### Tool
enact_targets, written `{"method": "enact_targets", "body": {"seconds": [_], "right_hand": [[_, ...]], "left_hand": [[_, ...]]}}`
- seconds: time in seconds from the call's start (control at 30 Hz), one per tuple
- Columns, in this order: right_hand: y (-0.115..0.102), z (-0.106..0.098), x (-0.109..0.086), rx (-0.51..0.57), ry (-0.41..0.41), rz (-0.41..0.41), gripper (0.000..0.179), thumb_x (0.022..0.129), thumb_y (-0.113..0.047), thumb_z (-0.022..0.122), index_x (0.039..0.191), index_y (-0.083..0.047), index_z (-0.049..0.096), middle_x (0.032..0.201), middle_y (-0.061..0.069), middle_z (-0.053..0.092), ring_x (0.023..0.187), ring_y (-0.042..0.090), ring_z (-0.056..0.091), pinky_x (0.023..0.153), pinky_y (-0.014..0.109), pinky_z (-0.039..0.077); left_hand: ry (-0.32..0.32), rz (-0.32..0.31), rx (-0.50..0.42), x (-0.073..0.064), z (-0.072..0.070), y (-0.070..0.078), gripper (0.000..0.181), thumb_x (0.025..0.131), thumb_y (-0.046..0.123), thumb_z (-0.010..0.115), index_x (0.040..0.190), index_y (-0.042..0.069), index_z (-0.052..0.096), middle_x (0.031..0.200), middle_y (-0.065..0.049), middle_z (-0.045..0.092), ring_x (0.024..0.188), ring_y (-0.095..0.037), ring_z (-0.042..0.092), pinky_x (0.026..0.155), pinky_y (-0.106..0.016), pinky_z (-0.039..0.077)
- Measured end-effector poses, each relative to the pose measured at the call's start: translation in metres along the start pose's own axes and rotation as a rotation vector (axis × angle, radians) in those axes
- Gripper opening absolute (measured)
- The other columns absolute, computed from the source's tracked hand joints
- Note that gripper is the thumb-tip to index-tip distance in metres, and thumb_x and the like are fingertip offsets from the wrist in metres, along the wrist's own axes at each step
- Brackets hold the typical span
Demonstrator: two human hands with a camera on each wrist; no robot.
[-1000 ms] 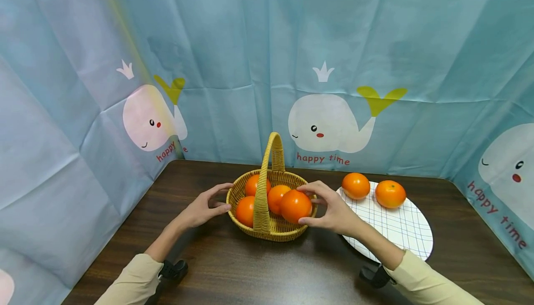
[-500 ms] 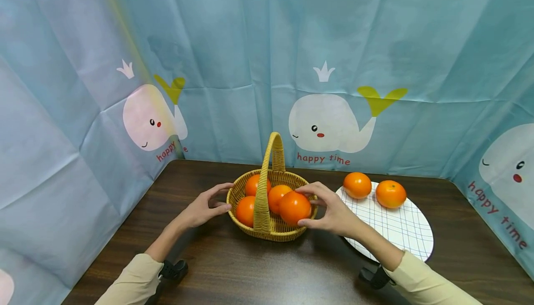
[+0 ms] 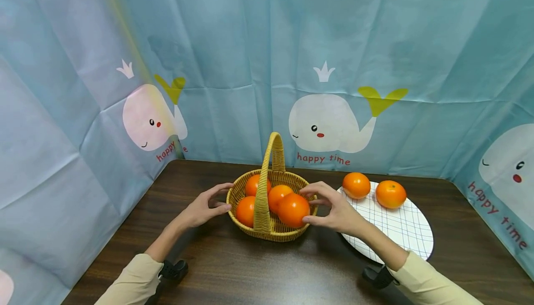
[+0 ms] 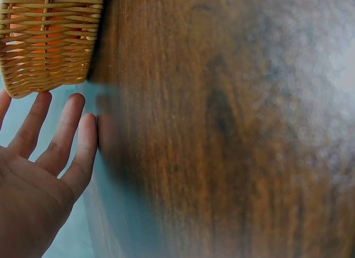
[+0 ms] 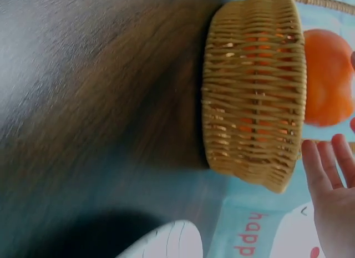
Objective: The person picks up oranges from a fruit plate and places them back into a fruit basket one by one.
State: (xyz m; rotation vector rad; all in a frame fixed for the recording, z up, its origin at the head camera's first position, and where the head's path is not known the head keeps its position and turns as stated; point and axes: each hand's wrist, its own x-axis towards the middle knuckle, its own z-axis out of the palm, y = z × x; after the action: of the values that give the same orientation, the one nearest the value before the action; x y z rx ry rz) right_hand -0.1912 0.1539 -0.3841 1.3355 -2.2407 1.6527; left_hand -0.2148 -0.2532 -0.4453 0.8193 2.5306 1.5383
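Risk: nearest orange [image 3: 294, 210] rides high, above the rim of the wicker basket [image 3: 283, 237]; a knock from the right hand [image 3: 337, 211] withdrawing could probably roll it over the edge. Fruit lies between the hands, just beside right thumb and fingers, spread wide; contact unclear. Left hand [image 3: 203, 210], loosely spread, touches basket's opposite side.

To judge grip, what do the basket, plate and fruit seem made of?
Basket: likely wicker or imitation, lightly glossy; woven strands show. Plate: perhaps ceramic or melamine; smooth white face, grid lines. Fruit: real or plastic unclear; smooth orange surfaces show highlights.
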Motion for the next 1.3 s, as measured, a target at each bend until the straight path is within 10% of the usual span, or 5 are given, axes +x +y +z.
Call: {"method": "enact_targets", "body": {"seconds": [0.63, 1.3], "right_hand": [[0.035, -0.065, -0.056, -0.186, 0.171, 0.115, 0.041, 0.083, 0.011, 0.078, 0.119, -0.005, 0.067, 0.111, 0.008, 0.067, 0.092, 0.028, 0.068, 0.080, 0.030, 0.059], [0.044, -0.116, -0.097, -0.311, 0.233, 0.257, 0.029, 0.089, 0.004, 0.076, 0.116, 0.006, 0.066, 0.110, 0.021, 0.064, 0.092, 0.014, 0.068, 0.080, 0.021, 0.056]], "left_hand": [[0.001, -0.021, 0.004, 0.000, -0.001, 0.000, 0.060, 0.099, 0.014, 0.069, 0.153, 0.006, 0.043, 0.146, -0.020, 0.049, 0.129, -0.045, 0.049, 0.101, -0.055, 0.046], [0.001, -0.039, -0.006, 0.000, -0.001, -0.002, 0.062, 0.099, 0.015, 0.070, 0.153, 0.008, 0.042, 0.147, -0.019, 0.048, 0.131, -0.044, 0.048, 0.102, -0.057, 0.045]]}}
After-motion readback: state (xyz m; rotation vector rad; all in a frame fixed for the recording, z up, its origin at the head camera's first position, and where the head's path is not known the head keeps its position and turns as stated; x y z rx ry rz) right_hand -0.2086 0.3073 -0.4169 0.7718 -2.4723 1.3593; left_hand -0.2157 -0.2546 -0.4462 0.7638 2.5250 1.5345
